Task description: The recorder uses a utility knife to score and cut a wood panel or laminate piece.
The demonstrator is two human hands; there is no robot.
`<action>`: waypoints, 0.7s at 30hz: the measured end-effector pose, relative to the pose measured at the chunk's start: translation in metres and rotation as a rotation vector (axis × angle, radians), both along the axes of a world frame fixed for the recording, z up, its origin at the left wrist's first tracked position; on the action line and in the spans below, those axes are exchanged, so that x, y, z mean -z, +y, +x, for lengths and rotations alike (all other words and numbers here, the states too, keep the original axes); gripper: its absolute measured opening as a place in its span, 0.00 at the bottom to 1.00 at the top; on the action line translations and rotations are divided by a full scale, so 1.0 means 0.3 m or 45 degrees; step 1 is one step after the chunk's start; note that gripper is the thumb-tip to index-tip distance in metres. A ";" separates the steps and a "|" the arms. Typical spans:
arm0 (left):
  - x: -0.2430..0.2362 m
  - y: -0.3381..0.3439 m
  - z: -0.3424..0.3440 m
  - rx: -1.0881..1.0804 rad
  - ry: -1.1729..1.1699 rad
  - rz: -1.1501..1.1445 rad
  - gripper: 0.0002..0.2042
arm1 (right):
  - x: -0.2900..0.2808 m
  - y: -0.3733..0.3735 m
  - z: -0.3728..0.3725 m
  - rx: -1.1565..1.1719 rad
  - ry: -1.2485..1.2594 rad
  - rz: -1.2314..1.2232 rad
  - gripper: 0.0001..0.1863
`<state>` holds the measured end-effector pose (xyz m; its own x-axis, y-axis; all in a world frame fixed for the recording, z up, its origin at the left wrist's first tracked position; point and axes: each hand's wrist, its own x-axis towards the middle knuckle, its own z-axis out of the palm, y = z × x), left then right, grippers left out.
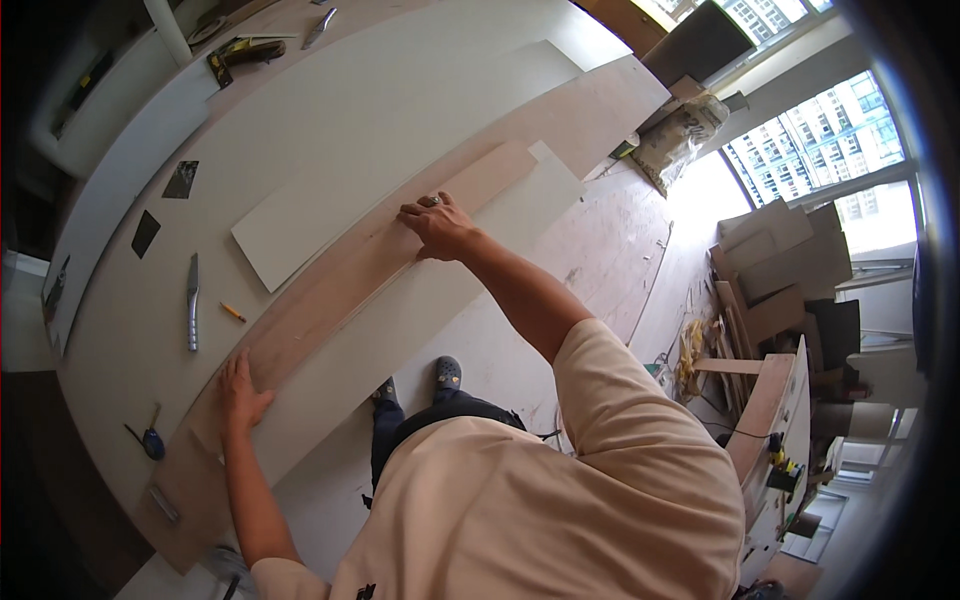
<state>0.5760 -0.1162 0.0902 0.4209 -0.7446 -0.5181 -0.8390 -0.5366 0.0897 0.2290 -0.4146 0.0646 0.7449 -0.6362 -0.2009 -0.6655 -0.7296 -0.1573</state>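
A long, narrow pinkish plywood strip point(340, 290) lies slantwise across the worktable, over a longer reddish board point(590, 110). My left hand point(243, 393) rests on the strip's lower left part, fingers stretched out and thumb apart. Farther up the strip, my right hand point(437, 228) presses down with a ring on one finger; its fingers are bent but spread, with the thumb toward the near edge. A pale sheet point(350, 365) lies along the near side of the strip. Beyond the strip is a cut white panel point(290, 235). The undersides of both hands are hidden.
A utility knife point(193, 300), a pencil point(232, 312), a blue tape measure point(152, 443) and two dark flat pieces point(181, 180) lie on the table. A drill-like tool point(245, 55) is at the far left. Stacked board offcuts point(780, 270) and a sack point(685, 140) stand to the right.
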 end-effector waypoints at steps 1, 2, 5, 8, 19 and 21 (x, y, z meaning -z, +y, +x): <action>-0.003 0.000 0.003 0.008 -0.006 0.000 0.48 | 0.000 -0.001 -0.001 -0.008 -0.008 -0.001 0.44; 0.001 0.004 0.007 0.014 -0.004 -0.002 0.48 | 0.000 -0.001 -0.004 -0.015 -0.016 -0.002 0.45; 0.015 0.005 0.006 0.021 0.012 -0.010 0.48 | -0.003 0.001 -0.011 0.001 -0.037 0.014 0.44; 0.006 0.028 -0.021 0.050 0.005 -0.082 0.46 | 0.000 0.057 -0.049 0.087 -0.166 -0.115 0.41; 0.237 0.639 -0.393 -1.900 1.562 -0.720 0.17 | 0.238 0.297 -0.439 1.911 -1.486 0.862 0.26; 0.274 0.596 -0.338 -2.049 1.476 -0.867 0.17 | 0.292 0.265 -0.431 1.927 -1.600 1.033 0.23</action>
<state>0.4747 0.0625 0.0079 0.4965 -0.2777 -0.8224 0.7987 -0.2248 0.5581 0.0999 -0.3352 -0.0230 -0.2097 -0.7729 -0.5989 0.1589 0.5774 -0.8008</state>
